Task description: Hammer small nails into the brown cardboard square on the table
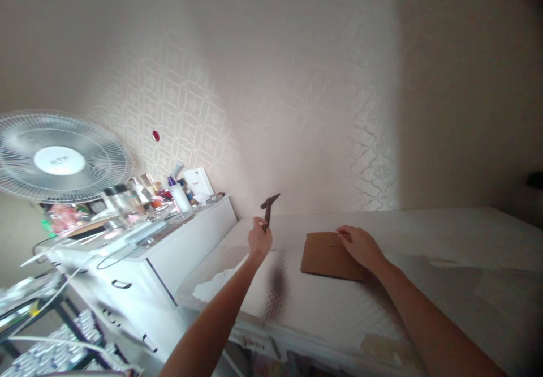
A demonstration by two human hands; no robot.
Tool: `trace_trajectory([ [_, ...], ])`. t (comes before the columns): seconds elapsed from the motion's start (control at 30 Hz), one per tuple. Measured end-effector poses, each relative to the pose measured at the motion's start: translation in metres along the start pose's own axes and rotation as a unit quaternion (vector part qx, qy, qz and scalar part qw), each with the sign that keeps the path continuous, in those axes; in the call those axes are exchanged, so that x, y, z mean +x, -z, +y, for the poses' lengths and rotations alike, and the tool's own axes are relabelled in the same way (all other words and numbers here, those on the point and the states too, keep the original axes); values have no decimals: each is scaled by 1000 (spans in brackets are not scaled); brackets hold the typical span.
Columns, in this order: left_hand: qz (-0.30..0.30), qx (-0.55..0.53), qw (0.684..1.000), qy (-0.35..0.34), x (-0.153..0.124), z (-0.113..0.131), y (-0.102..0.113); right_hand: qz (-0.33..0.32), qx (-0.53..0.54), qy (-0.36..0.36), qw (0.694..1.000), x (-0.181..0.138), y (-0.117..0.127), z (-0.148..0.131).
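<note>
My left hand is closed around the handle of a hammer, held up above the white surface with its dark head at the top. To the right lies a flat brown board, possibly cardboard or wood. My right hand is on the board's upper right part, fingers bent together at its top edge. Part of the board is hidden under this hand. A small shiny mark or piece of metal shows on the board near my fingertips.
The white padded surface reaches back to the patterned wall. At the left stands a white drawer cabinet, its top crowded with bottles and a white box. A fan leans in from the far left, with cables below.
</note>
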State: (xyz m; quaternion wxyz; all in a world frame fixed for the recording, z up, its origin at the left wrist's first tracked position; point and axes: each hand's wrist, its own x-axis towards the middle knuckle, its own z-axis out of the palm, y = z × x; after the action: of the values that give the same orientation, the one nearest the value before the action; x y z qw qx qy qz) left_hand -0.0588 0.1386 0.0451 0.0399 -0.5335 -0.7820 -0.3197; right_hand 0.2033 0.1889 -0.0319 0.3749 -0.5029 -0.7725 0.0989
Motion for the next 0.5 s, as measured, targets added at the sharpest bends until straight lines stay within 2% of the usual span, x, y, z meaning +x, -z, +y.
trace_trajectory([
  [0.17, -68, -104, 987, -106, -40, 71, -24, 59, 121, -74, 988, -1, 6, -10],
  [0.27, -121, -157, 971, -131, -67, 109, -42, 84, 167, -122, 975, -2, 13, -14],
  [0.4, -171, -188, 956, -147, -94, 145, -64, 132, 133, -228, 955, 0, 22, -7],
  [0.5, -185, -191, 953, -146, -102, 157, -74, 171, 92, -288, 938, 3, 22, 8],
])
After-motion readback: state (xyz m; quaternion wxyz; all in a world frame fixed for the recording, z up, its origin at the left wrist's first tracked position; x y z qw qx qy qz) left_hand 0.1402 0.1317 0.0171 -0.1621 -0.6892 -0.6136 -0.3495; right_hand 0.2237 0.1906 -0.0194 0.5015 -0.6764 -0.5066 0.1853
